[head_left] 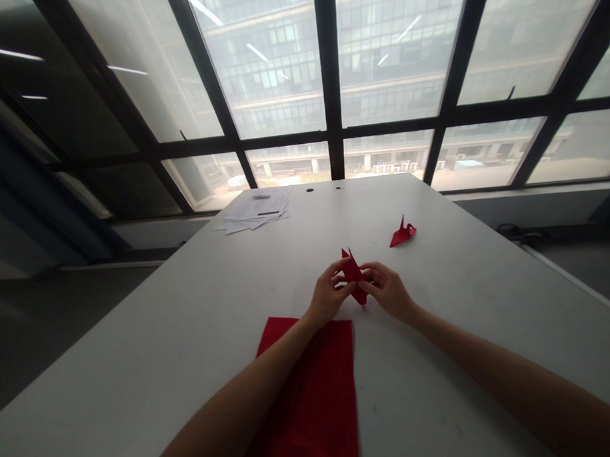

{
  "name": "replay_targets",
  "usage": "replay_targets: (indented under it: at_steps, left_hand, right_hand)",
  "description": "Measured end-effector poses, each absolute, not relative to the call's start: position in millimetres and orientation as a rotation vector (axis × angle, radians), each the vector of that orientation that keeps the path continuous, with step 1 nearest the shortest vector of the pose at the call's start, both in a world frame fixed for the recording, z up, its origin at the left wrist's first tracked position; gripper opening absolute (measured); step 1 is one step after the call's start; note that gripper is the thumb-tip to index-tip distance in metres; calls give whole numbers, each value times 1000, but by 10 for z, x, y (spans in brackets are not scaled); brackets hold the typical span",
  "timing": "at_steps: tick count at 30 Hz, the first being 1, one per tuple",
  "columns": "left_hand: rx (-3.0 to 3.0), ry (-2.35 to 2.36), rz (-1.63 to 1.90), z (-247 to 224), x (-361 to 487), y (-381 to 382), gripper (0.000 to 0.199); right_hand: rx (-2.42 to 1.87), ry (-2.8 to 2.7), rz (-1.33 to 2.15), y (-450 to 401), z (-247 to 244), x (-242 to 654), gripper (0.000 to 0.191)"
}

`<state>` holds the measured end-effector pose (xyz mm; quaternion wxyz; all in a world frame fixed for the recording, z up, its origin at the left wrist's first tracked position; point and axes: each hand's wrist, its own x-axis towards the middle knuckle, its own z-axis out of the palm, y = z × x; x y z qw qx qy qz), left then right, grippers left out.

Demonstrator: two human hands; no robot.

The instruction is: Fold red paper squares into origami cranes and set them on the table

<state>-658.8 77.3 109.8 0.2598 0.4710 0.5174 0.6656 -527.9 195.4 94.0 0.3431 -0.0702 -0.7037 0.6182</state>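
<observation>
Between my two hands is a piece of folded red paper [354, 272], raised a little off the table with two narrow points sticking up. My left hand [331, 291] pinches it from the left side. From the right, my right hand [386, 287] grips it with thumb and fingers closed. Parts of the paper are hidden behind the fingers. A finished red paper crane [402, 234] stands on the table beyond my right hand. Under my left forearm lies a large red sheet [320, 388], partly covered by the arm.
The white table [228, 311] stretches away to tall dark-framed windows [333, 87]. Loose white papers [257, 210] lie at its far left, with a dark pen-like thing on them. Dark cables [522, 233] are beyond the right edge.
</observation>
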Motion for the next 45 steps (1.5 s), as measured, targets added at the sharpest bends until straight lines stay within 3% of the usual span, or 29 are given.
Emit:
replay_targets:
  at_steps: [12,19,31,39,43,45]
  left_hand:
    - [1294,1403,1836,1061,-6558,776,44]
    - [1228,1326,1875,1091,-6535,771,70]
    - [1183,1376,1930,1068,-6563,798,76]
    - [1189,1371,1891,1051,-6589,805,64]
    - [1245,1333,1844,1088,-6621,788,44]
    - [1234,1300,1779,1117,-6639,768,46]
  right_hand:
    - [-156,-1779,1570,1943,975,-5271,37]
    - [-188,-1792,1515,1942,986,-5246,36]
    - [-218,-1777,1519,1942,1005,-5239,42]
    - [-234,-1770,1493,1915,1027,-5235,46]
    - [-219,-1781,1477,1926,1003,-5246,37]
    - [-219,-1791,1465,1933,989,-5250,33]
